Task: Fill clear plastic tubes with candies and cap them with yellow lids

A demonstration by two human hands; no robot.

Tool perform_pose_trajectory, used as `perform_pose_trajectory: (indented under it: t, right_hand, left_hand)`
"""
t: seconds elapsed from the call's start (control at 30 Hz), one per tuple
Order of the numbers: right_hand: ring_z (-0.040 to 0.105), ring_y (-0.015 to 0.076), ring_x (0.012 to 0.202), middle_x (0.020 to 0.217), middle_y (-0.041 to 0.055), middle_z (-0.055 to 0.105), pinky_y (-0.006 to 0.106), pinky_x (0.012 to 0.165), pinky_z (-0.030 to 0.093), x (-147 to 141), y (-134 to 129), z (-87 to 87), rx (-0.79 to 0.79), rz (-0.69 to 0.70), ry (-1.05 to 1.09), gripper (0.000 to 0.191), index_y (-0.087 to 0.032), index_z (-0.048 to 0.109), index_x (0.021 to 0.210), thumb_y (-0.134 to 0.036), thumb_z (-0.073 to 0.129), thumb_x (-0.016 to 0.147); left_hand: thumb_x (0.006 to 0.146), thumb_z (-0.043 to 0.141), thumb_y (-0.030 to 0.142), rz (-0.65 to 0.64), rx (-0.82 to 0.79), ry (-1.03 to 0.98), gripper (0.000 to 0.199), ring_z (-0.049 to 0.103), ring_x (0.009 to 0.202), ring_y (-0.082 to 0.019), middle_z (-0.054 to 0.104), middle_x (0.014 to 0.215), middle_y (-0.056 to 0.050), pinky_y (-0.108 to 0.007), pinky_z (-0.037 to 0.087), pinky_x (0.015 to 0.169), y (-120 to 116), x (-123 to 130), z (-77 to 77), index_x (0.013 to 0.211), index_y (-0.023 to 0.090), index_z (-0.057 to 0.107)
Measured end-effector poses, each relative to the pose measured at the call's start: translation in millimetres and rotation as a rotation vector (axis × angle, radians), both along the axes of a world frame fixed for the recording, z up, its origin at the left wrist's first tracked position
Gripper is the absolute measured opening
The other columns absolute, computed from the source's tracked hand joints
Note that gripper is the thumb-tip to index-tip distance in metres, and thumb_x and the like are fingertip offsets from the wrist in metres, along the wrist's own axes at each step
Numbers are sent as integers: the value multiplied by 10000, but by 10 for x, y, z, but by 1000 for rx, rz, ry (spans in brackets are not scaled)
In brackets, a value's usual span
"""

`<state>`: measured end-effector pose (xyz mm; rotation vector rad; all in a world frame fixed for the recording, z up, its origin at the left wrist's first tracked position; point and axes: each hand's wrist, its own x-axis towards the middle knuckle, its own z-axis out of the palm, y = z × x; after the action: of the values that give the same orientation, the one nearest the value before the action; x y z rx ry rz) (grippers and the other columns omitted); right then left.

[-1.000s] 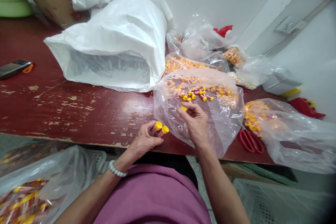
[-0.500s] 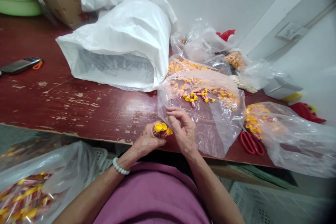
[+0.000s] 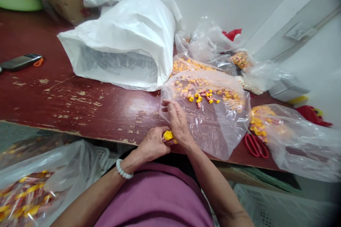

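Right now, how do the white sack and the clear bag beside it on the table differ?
The white sack is opaque; the clear bag is see-through. The white sack bulges, its mouth gaping, while the clear bag lies flatter. The white sack holds clear, tube-like pieces; the clear bag has yellow-capped pieces. Both rest on the red table.

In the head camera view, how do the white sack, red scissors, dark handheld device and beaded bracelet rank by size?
1. White sack
2. Red scissors and dark handheld device: too alike to rank
3. Beaded bracelet
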<state>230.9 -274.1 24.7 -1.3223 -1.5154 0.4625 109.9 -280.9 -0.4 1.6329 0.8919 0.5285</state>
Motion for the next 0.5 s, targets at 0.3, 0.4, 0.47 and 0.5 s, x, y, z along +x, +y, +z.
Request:
perform_pose_trajectory:
  t: [0.3,0.4,0.47,0.5]
  right_hand:
    - [468,277,1140,1251,110,564,462,979,316,133,-431,-37,28,257,-554,692,-193,460,1284,-498,686,705]
    - [451,297,1152,1273,120,558,473,968,296,33,-443,-154,31,202,-627,709,-181,466,1269,-487,703,675]
    - [452,295,1148,1284,122,551,461,957,303,-19,-443,-213,44,167,-633,688,-176,471,1259,-451,703,673]
    - [452,295,1147,1289,121,548,457,955,304,-38,-446,-236,51,149,-633,684,-175,471,1259,-431,703,668]
  left_hand:
    - [545,583,64,63,-322,-249,224,504,615,-108,569,683,26,-220,409,576,79,-90,-9,758,131,594]
    - [509,551,31,85,-367,-315,279,512,649,-119,575,707,17,-227,421,594,55,-73,-41,767,126,599]
    - [499,539,29,107,-400,-347,285,522,664,-126,568,704,16,-229,429,600,37,-57,-77,760,127,592]
    - [495,536,30,123,-408,-360,287,531,681,-132,568,709,14,-232,435,610,29,-49,-94,759,129,590]
